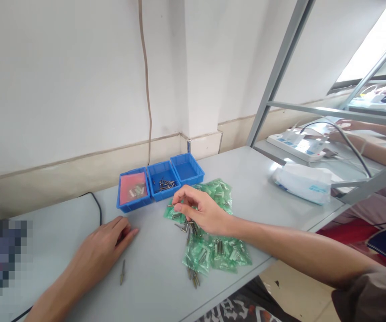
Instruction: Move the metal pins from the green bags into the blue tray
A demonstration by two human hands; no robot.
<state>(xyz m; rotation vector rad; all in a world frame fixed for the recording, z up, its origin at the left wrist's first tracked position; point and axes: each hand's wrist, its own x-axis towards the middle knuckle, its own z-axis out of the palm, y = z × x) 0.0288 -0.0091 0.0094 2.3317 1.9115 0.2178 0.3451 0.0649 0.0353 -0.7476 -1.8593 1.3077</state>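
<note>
Pinching slim metal pin (170, 205) in right hand (203, 210), thumb and fingertip nearly together, near green packets (198, 256). Resting left hand (107, 243) on bench (156, 281), loosely curled, no hold visible. Probably light, stiff, sturdy, slightly slippery; best taken mid-shank, fingertips only.

A small-parts workshop is suggested: a plain grey bench (157, 255) is set with blue bins (166, 194) and green plastic bags (227, 263) of metal pins (220, 247); grey metal framing (278, 71) is fixed alongside, and another person's arms (374, 146) are seen at a bench beyond.
</note>
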